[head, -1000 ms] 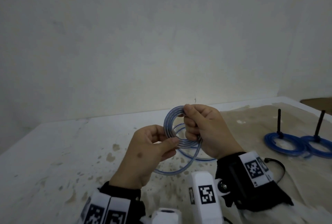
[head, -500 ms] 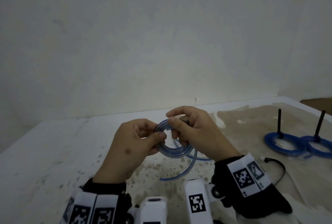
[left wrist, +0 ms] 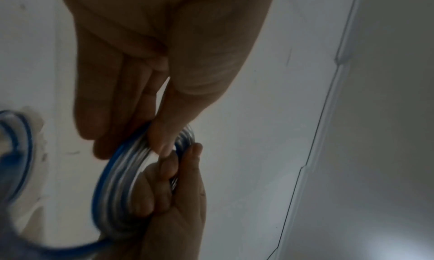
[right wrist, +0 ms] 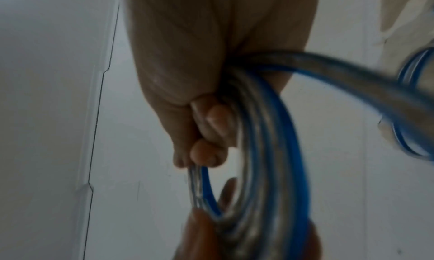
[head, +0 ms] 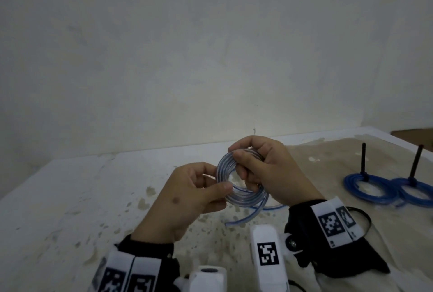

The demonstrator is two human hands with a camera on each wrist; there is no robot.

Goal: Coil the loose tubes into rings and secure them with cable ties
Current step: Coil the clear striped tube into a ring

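The tube (head: 236, 194) is clear with a blue stripe, wound into several stacked loops; its free end trails down. The left hand (head: 187, 200) and right hand (head: 269, 172) each pinch the coil.

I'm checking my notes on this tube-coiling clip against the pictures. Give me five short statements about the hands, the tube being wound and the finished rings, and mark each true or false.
1. Both hands hold the coil. True: the left hand pinches its lower left side, the right hand grips its upper right.
2. The whole tube is wound up. False: a loose end hangs below the coil.
3. Two blue rings lie on the table to the right, each with a black cable tie sticking up. True.
4. The coil rests flat on the table. False: it is held above it.
5. A cable tie is fastened round the held coil. False: none shows on it.
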